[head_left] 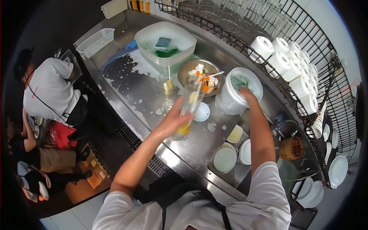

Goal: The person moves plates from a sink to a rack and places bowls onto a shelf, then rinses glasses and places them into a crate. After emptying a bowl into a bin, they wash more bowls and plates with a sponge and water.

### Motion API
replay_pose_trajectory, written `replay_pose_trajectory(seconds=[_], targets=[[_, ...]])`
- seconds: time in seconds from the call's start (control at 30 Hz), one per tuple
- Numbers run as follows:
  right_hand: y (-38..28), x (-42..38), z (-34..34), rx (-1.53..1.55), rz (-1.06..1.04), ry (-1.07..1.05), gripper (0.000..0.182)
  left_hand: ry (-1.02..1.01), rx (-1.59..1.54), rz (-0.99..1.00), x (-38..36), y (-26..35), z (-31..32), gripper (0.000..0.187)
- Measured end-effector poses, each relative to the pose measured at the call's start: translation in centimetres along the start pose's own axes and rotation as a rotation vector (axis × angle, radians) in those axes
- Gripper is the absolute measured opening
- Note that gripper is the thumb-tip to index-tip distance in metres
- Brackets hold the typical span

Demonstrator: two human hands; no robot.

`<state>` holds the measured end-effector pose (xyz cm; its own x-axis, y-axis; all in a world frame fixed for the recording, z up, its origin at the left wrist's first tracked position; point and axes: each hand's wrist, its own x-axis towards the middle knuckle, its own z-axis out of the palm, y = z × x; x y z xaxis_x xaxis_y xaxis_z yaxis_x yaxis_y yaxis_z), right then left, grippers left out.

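My left hand is wrapped round a tall clear glass, which leans over the steel counter with a yellow piece, perhaps lemon, inside it. My right hand reaches into a white bucket of greenish water; its fingertips are hidden there. Between the hands, a metal bowl contains crumpled white tissues and orange scraps. A small white bowl sits just below it. Beyond my left hand stands another glass with a straw and something yellow at its bottom.
A large tub of soapy water holds a green scouring pad. White cups and glasses fill the wire rack at right. Stacked dishes lie near the sink. At left, a person in a white shirt stands beyond the counter.
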<state>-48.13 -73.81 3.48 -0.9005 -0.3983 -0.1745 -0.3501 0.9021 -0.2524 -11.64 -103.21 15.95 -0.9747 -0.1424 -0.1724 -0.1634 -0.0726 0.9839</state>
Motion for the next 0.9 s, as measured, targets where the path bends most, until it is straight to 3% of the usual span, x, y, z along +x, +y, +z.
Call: replay_pose_trajectory(seconds=[0.03,0.1,0.17,0.27,0.3,0.4,0.43,0.53,0.67,0.8,0.9], targets=[[-1.0,-1.5,-1.4,0.050,0.050,0.029,0.064,-0.067,-0.221,-0.158,2.5,1.8,1.3,0.076],[-4.5,-5.6,-5.4,0.187,0.192,0.104,0.072,-0.231,-0.511,-0.418,12.8,-1.5,1.7,0.062],[-7.2,-9.8,-7.6,0.330,0.297,0.317,0.077,-0.092,-0.778,-0.437,20.3,-3.7,3.2,0.049],[-5.4,-12.2,-7.4,0.590,0.200,0.495,0.072,-0.152,-1.116,-0.498,21.9,-3.7,4.4,0.040],[-5.1,-13.4,-7.2,0.738,0.179,0.553,0.061,-0.025,-1.127,-0.521,20.9,-3.1,5.0,0.037],[-1.4,-12.6,-3.8,1.112,0.152,0.682,0.048,0.101,-1.135,-0.586,20.3,-2.8,5.2,0.037],[-2.0,-13.7,-4.8,1.323,0.191,0.641,0.034,0.004,-1.253,-0.618,22.7,-5.3,4.1,0.038],[-1.7,-13.7,-4.5,1.697,0.307,0.647,0.028,0.223,-1.308,-0.568,23.1,-3.3,5.0,0.044],[-1.6,-15.1,-4.3,1.867,0.316,0.587,0.033,0.204,-1.330,-0.437,23.0,-1.7,5.2,0.048],[-1.8,-16.9,-4.9,1.975,0.220,0.605,0.033,-0.052,-1.516,-0.515,21.3,0.8,5.1,0.041],[-0.9,-17.8,-3.7,2.146,0.166,0.547,0.036,0.266,-1.266,-0.359,23.9,-2.4,6.4,0.050]])
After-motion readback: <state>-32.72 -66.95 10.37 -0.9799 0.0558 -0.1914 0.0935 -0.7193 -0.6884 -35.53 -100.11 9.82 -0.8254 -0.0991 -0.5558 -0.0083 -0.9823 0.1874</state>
